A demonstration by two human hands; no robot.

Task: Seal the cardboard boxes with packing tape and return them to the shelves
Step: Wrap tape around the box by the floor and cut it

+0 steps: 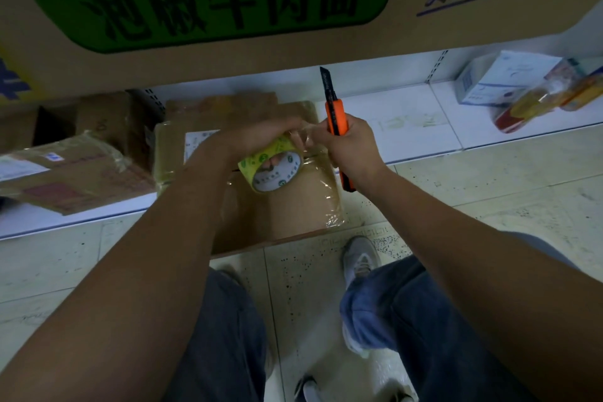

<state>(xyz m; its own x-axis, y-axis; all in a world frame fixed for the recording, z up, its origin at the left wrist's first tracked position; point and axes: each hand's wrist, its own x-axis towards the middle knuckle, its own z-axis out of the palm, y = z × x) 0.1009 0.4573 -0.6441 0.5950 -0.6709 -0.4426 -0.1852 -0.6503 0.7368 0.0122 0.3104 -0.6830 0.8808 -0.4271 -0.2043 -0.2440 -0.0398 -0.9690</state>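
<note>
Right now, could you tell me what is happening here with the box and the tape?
A person stands over a cardboard box on the floor by the low shelf. Their left hand holds a roll of packing tape above it, and their right hand grips an orange utility knife, blade up, beside a pulled-out strip. Clear tape already shows on the box top.

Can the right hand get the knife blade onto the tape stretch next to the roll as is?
Probably yes. The right hand grips the orange knife right beside the tape roll held by the left hand. Nothing sits between them, but the blade points up and needs tilting.
</note>
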